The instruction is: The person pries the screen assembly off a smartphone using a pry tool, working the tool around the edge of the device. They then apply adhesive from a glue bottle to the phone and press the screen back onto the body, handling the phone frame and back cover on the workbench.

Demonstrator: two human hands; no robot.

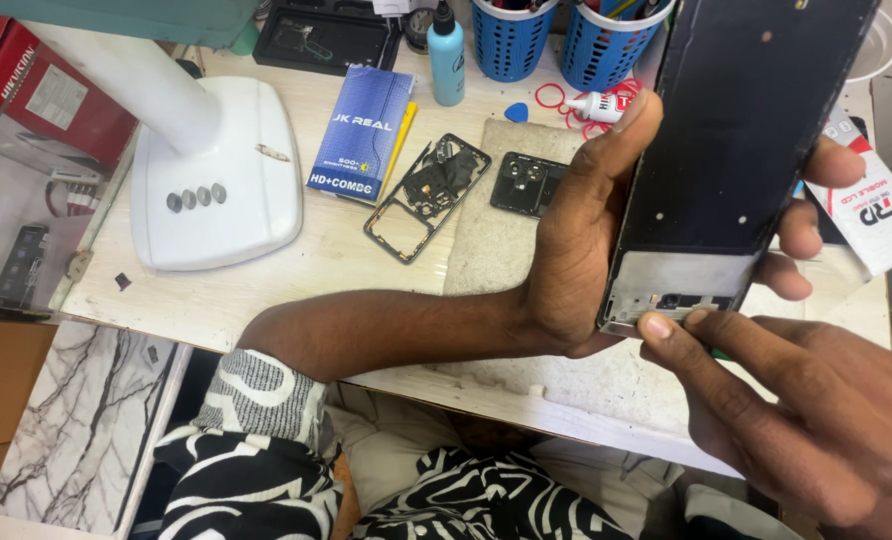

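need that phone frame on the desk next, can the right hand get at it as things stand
Probably not directly: the right hand is busy at the held phone panel, and the left hand lies between it and the phone frame.

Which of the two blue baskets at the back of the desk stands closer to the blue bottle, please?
The left blue basket, right beside the blue bottle; the other basket stands farther right.

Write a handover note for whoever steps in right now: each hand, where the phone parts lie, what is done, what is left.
Left hand: grips the opened phone body upright above the desk.
Right hand: fingers pinch at the body's bottom edge; a green tool seems to sit under them, mostly hidden.
On the desk: black inner frame and back cover piece on or beside the grey mat.
Done: phone opened, frame and cover off.
Left: work at the bottom edge; reassembly.
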